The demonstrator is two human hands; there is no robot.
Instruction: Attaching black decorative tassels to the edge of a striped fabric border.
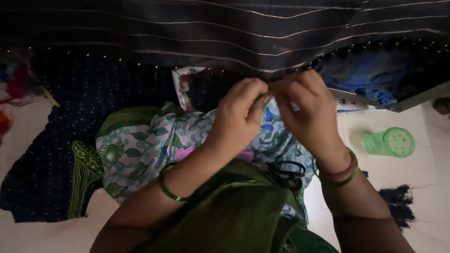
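Dark striped fabric (262,42) edge pinched by left hand (236,117) and right hand (307,110), mid-frame; looks like tassel knotting, steady fingers needed next.

Bare-armed, the person wears a thin green bangle (169,189) on the left wrist, green and red bangles (338,172) on the right, with green clothing (234,215).

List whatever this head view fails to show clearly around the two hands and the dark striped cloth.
- What the left hand and right hand pinch at the dark striped cloth hem: fingertips cover it, and it is too small to see.
- Scissors: blades hidden under the green fabric.
- Green jar: contents blurred.
- Dark tassel: dim, form unclear.
- Cloth top: cut off by the upper edge.
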